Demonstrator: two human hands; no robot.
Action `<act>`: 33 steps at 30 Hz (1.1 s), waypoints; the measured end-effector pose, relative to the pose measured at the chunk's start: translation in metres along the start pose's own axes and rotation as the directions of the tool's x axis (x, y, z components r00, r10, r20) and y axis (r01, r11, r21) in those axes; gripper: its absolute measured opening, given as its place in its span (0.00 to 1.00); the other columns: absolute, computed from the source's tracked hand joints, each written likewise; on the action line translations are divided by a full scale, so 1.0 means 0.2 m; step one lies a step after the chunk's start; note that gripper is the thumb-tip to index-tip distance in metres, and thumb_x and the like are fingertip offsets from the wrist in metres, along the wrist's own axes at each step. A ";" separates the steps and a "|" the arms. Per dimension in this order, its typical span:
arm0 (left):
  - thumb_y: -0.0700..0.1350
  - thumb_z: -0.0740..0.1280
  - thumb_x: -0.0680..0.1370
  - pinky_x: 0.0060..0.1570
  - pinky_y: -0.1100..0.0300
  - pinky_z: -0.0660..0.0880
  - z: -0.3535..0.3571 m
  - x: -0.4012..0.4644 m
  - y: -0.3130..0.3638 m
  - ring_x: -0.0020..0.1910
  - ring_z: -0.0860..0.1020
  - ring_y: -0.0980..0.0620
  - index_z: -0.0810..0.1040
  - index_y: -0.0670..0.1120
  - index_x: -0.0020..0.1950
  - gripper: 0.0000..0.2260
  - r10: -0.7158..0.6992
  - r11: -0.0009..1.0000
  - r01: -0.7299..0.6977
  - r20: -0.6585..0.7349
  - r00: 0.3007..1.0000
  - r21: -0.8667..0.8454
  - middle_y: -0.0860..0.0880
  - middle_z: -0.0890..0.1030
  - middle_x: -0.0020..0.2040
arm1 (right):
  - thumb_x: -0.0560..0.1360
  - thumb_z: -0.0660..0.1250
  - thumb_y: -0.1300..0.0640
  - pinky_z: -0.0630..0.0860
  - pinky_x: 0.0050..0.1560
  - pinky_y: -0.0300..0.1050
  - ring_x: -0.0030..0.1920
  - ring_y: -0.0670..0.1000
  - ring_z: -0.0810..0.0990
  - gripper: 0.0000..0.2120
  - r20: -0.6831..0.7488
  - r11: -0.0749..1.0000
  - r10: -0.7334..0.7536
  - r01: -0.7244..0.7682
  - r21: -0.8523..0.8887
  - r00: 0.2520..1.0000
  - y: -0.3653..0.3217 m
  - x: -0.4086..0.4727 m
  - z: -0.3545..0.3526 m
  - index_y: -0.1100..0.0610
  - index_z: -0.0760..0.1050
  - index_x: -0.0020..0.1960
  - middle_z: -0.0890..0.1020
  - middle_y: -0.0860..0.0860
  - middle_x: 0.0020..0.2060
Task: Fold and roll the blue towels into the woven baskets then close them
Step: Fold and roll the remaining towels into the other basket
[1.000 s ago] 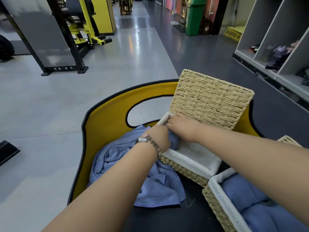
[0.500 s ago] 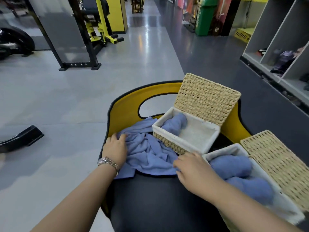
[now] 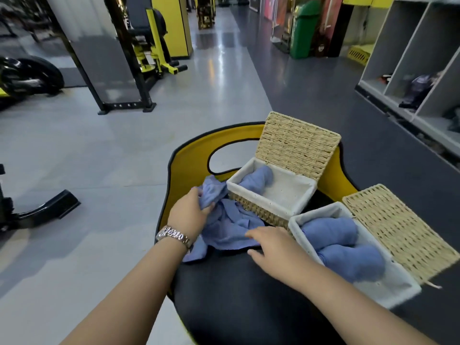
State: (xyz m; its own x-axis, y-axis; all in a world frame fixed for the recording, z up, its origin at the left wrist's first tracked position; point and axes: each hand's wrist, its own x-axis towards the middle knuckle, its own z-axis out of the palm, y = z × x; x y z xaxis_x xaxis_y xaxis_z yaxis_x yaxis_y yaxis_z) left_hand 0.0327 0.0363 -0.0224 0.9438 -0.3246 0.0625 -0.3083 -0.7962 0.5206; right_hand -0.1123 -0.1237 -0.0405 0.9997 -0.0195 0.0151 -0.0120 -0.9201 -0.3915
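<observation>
Head camera view, looking down at a black padded seat (image 3: 249,295) with a yellow, black-edged backrest (image 3: 189,165) that has an oval cut-out. A loose blue towel (image 3: 231,220) lies crumpled on the seat, on the left side, just in front of the backrest and touching the far basket. The left hand (image 3: 189,215), with a metal watch (image 3: 174,236) on its wrist, grips a bunched fold of this towel, fingers curled around the cloth. The right hand (image 3: 276,247) lies on the towel's near edge with fingers stretched out fairly straight; whether the thumb pinches the cloth cannot be told.

Two woven baskets with white fabric liners sit on the seat. The far basket (image 3: 271,202) stands against the backrest with its woven lid (image 3: 296,143) raised upright; one rolled blue towel (image 3: 258,178) lies inside at its left end, and the rest of the liner shows bare. The near basket (image 3: 321,215) sits to the right, just beside the right forearm, its lid (image 3: 398,232) folded back flat to the right. Two rolled blue towels (image 3: 343,247) lie side by side in it.

Beyond the seat is a grey floor with black and yellow gym equipment (image 3: 149,51) on the left, a green bin (image 3: 302,28) further back, and grey open shelving (image 3: 418,58) on the right.
</observation>
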 end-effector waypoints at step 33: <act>0.57 0.59 0.79 0.62 0.53 0.73 0.33 -0.48 0.21 0.57 0.79 0.45 0.77 0.46 0.61 0.19 0.114 0.381 0.609 0.689 0.716 -0.696 0.45 0.81 0.57 | 0.80 0.56 0.45 0.74 0.60 0.50 0.50 0.56 0.83 0.24 0.350 -0.410 0.420 -0.169 0.896 0.837 0.08 -0.13 -0.30 0.62 0.83 0.52 0.82 0.63 0.50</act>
State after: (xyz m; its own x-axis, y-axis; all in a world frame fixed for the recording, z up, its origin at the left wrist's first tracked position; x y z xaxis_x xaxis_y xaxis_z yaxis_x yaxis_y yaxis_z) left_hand -0.0792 0.0002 -0.0635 0.5584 -0.6747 -0.4826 0.5403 -0.1457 0.8288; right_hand -0.1389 -0.1607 0.0077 0.8393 -0.2662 -0.4740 -0.1446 0.7312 -0.6667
